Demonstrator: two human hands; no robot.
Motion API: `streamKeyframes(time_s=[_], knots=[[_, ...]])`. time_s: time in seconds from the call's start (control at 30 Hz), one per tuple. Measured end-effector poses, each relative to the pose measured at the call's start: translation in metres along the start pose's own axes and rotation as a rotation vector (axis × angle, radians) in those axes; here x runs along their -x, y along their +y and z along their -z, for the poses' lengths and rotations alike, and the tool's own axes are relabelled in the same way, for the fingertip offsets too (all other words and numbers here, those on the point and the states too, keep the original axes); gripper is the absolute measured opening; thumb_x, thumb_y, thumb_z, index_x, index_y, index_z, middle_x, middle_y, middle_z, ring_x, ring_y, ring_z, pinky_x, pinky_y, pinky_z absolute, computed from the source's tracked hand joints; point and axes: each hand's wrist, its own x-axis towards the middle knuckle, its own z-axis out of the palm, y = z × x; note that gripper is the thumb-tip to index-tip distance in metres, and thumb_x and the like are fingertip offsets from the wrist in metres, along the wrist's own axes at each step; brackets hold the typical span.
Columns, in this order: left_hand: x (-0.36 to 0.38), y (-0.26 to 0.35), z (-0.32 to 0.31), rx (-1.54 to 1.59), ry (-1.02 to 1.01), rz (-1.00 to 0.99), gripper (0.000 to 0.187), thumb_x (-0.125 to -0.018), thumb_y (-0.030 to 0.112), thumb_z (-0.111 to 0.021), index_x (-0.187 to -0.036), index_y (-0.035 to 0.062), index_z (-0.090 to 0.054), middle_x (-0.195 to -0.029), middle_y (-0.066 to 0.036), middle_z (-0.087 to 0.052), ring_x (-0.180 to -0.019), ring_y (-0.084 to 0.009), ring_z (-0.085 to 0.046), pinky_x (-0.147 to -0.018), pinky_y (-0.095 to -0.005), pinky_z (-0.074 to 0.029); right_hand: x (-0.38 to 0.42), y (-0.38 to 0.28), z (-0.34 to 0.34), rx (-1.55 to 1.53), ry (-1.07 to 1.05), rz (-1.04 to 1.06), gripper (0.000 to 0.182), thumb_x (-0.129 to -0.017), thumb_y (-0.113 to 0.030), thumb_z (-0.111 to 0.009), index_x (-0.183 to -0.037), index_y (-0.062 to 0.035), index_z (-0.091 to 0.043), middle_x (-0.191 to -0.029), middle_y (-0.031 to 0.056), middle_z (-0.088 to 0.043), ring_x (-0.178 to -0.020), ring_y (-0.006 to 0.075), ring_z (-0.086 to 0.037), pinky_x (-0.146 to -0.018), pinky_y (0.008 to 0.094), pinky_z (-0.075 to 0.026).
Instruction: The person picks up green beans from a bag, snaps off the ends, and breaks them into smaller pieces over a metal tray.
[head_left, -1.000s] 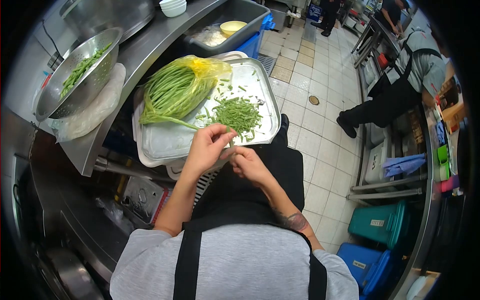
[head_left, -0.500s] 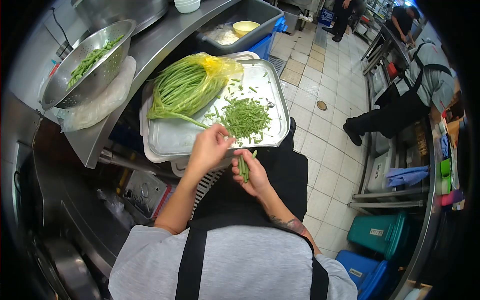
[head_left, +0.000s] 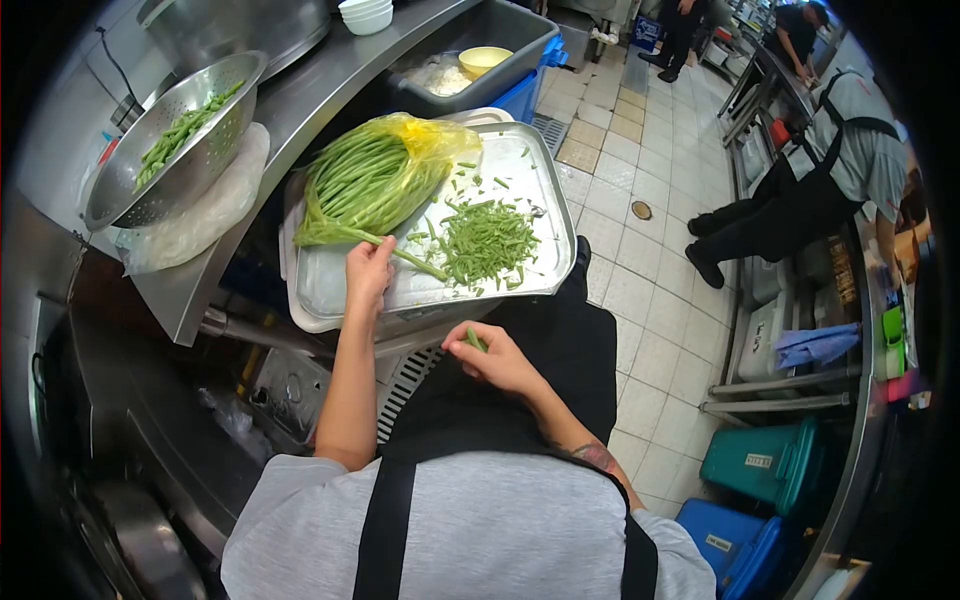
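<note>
My left hand is closed on a long green bean above the left part of the metal tray. Beside that hand lies a yellow plastic bag full of long green beans. A heap of small cut bean bits is spread on the tray. In front of the tray, over the black apron, my right hand is closed round green bean pieces; only their ends show.
On the counter at the left, a steel colander with beans leans over a plastic bag. A grey bin with a yellow bowl stands behind the tray. Co-workers stand at the right and far back.
My left hand has moved up and left to the bag's edge and grips a long bean. My right hand has moved slightly down and turned, hiding more of its bean pieces.
</note>
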Motion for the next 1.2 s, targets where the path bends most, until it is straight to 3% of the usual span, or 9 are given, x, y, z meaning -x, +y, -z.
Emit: streamKeyframes(time_s=[0.07, 0.23, 0.33, 0.47, 0.67, 0.9, 0.97, 1.07, 1.2], knots=[[0.008, 0.006, -0.006, 0.048, -0.022, -0.105, 0.018, -0.087, 0.017, -0.059, -0.089, -0.0014, -0.056, -0.060, 0.003, -0.046, -0.043, -0.0027, -0.034, -0.038, -0.0198, -0.024, 0.003, -0.006, -0.002, -0.143, -0.030, -0.063, 0.014, -0.092, -0.018, -0.052, -0.093, -0.0057, -0.058, -0.062, -0.0048, -0.044, -0.051, 0.0030, -0.040, -0.043, 0.0173, -0.030], [0.054, 0.052, -0.011, 0.027, -0.114, -0.405, 0.011, -0.090, 0.011, -0.055, -0.092, 0.0010, -0.057, -0.061, 0.005, -0.044, -0.048, -0.0023, -0.033, -0.043, -0.0188, -0.023, 0.000, -0.010, 0.010, -0.153, 0.183, -0.023, 0.029, -0.092, -0.025, -0.052, -0.070, -0.0067, -0.051, -0.059, -0.0048, -0.045, -0.049, 0.0027, -0.043, -0.042, 0.0176, -0.031], [0.073, 0.065, -0.008, 0.053, -0.230, -0.503, 0.011, -0.090, 0.011, -0.054, -0.093, 0.0004, -0.057, -0.061, 0.004, -0.043, -0.049, -0.0029, -0.033, -0.045, -0.0190, -0.025, -0.004, -0.011, 0.013, -0.066, 0.232, 0.092, 0.027, -0.092, -0.024, -0.053, -0.071, -0.0065, -0.051, -0.058, -0.0045, -0.045, -0.048, 0.0026, -0.042, -0.042, 0.0182, -0.031], [0.090, 0.073, -0.013, -0.007, -0.327, -0.606, 0.009, -0.089, 0.005, -0.050, -0.094, -0.0006, -0.056, -0.070, 0.001, -0.045, -0.059, -0.0053, -0.041, -0.054, -0.0191, -0.033, -0.007, -0.032, 0.004, -0.006, 0.257, 0.176, 0.018, -0.091, -0.021, -0.053, -0.089, -0.0042, -0.059, -0.061, -0.0046, -0.047, -0.048, 0.0022, -0.041, -0.043, 0.0184, -0.031], [0.089, 0.065, -0.012, 0.142, -0.563, -0.567, 0.011, -0.088, 0.004, -0.047, -0.094, -0.0024, -0.053, -0.085, -0.005, -0.047, -0.066, -0.0119, -0.046, -0.060, -0.0243, -0.038, -0.014, -0.046, 0.004, -0.112, 0.322, 0.235, 0.020, -0.092, -0.016, -0.049, -0.104, -0.0047, -0.062, -0.061, -0.0056, -0.045, -0.047, 0.0023, -0.037, -0.044, 0.0192, -0.031], [0.076, 0.047, -0.016, 0.496, -0.490, -0.290, 0.012, -0.089, 0.008, -0.049, -0.098, 0.0001, -0.053, -0.078, -0.003, -0.050, -0.062, -0.0116, -0.046, -0.060, -0.0251, -0.038, -0.006, -0.053, 0.010, -0.048, 0.188, 0.155, 0.018, -0.090, -0.013, -0.051, -0.094, -0.0029, -0.065, -0.064, -0.0017, -0.050, -0.049, 0.0046, -0.043, -0.046, 0.0215, -0.035], [0.070, 0.033, -0.022, 0.524, -0.381, -0.007, 0.015, -0.090, 0.011, -0.054, -0.100, 0.0001, -0.054, -0.074, -0.002, -0.054, -0.063, -0.0088, -0.050, -0.055, -0.0209, -0.042, -0.005, -0.054, 0.003, 0.505, 0.469, 0.630, 0.013, -0.084, -0.011, -0.056, -0.091, -0.0027, -0.064, -0.067, 0.0055, -0.056, -0.051, 0.0140, -0.054, -0.050, 0.0266, -0.042], [0.073, 0.028, -0.030, 0.446, -0.340, 0.113, 0.021, -0.089, 0.015, -0.058, -0.103, 0.0005, -0.054, -0.076, -0.001, -0.055, -0.062, -0.0071, -0.052, -0.054, -0.0192, -0.044, 0.005, -0.065, -0.001, 0.755, 0.441, 0.660, 0.011, -0.077, -0.008, -0.061, -0.086, -0.0046, -0.064, -0.071, 0.0092, -0.057, -0.056, 0.0245, -0.059, -0.054, 0.0322, -0.047], [0.070, 0.031, -0.037, 0.349, -0.326, -0.033, 0.029, -0.089, 0.014, -0.057, -0.112, -0.0030, -0.053, -0.075, 0.000, -0.053, -0.060, -0.0071, -0.050, -0.053, -0.0191, -0.043, 0.011, -0.063, -0.008, 0.949, 0.419, 0.611, 0.009, -0.074, -0.008, -0.062, -0.083, -0.0073, -0.064, -0.071, 0.0074, -0.057, -0.056, 0.0270, -0.058, -0.053, 0.0343, -0.048]])
